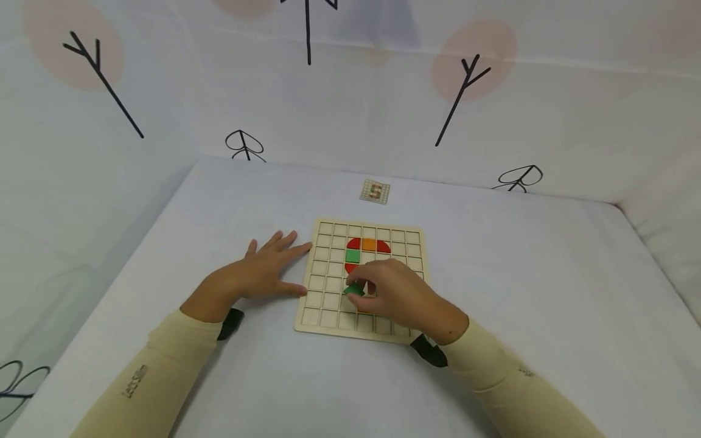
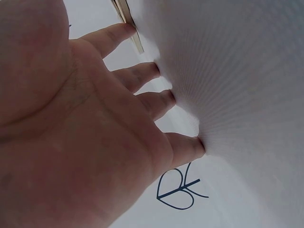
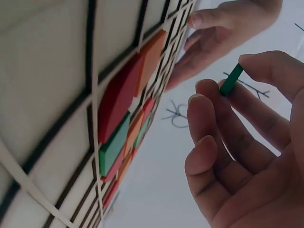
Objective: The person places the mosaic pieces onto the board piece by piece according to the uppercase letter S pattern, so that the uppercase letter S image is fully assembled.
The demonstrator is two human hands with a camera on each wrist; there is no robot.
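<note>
A pale wooden grid board [image 1: 323, 283] lies flat on the white table, bearing red, orange and green tiles. My right hand [image 1: 397, 292] is over the board's lower middle, pinching a small green tile [image 3: 232, 80] between thumb and fingertip. In the right wrist view the tile is held clear of the board. Along the board's left edge, my left hand [image 1: 268, 271] is spread, thumb and index fingertip at the rim, other fingertips on the cloth. A green square tile [image 1: 353, 255] sits below a red rounded tile [image 1: 353, 243] and an orange tile [image 1: 369, 244]. My right hand hides some tiles.
Behind the board lies a small card [image 1: 375, 191] printed with a coloured S shape on a grid. White cloth [image 1: 493, 255] covers the table, and a printed fabric wall [image 1: 378, 109] rises at the back and sides.
</note>
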